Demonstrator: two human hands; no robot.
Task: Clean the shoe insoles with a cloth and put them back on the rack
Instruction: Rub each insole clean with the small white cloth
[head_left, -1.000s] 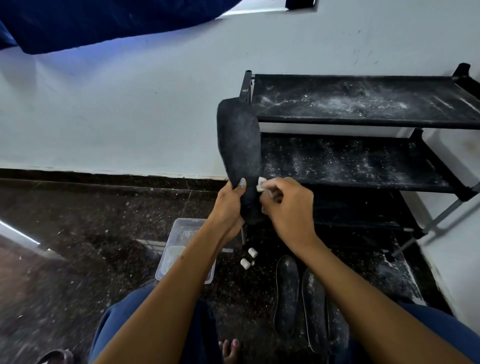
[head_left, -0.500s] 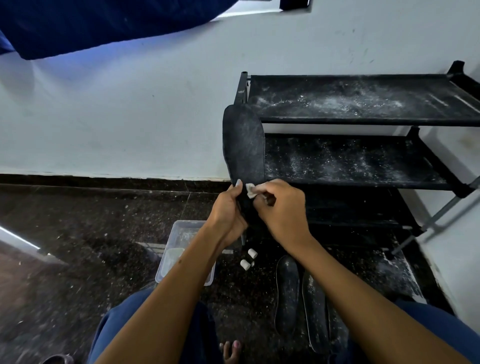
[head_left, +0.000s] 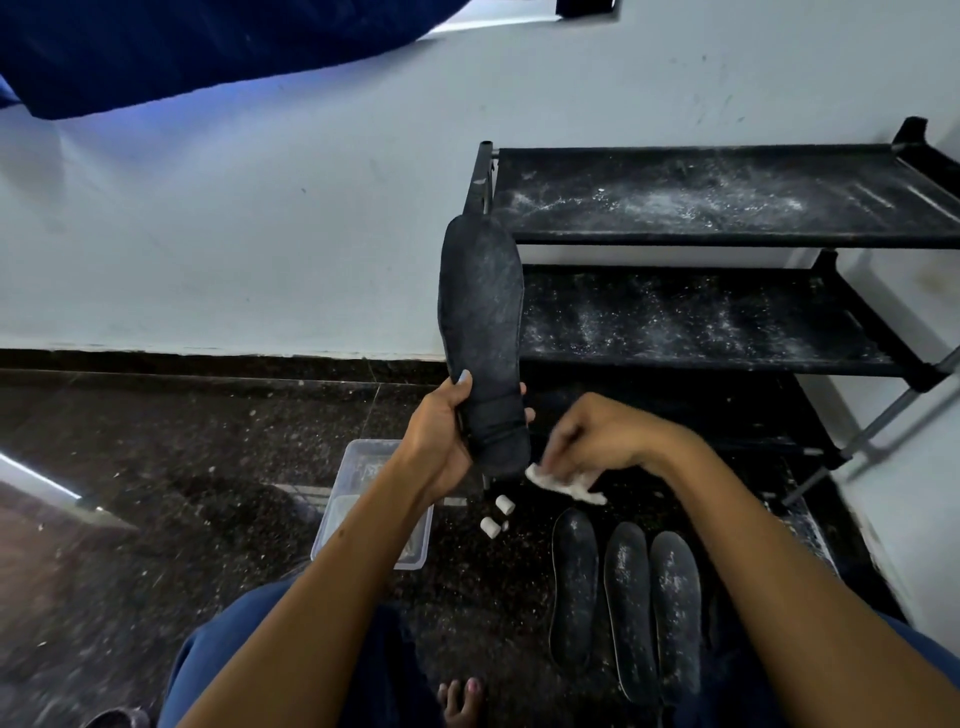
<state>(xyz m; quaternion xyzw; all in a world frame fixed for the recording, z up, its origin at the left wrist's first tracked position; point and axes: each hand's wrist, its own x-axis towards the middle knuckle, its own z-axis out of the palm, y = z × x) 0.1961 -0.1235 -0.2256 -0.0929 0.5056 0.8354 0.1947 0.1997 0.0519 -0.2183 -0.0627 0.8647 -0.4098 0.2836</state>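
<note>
The left hand (head_left: 447, 434) grips the upright insole (head_left: 480, 338) near its heel, beside the rack (head_left: 727, 239). The blurred right hand (head_left: 597, 436) pinches the cloth (head_left: 563, 480) just below. Rough wiping could flick dust onto the 3 insoles (head_left: 626, 592) on the floor.

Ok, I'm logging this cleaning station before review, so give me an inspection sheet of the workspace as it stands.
Surface: dark speckled floor, dusty.
Job's things: held insole upright; white cloth beside its lower end; three insoles lying side by side on the floor; black rack, shelves dusted white, no insoles on them.
Clutter: clear plastic tub; two small white cylinders.
Grippers: left hand grips the held insole; right hand, blurred, holds the cloth.
Cables: nothing seen.
Surroundings: white wall; blue fabric above.
</note>
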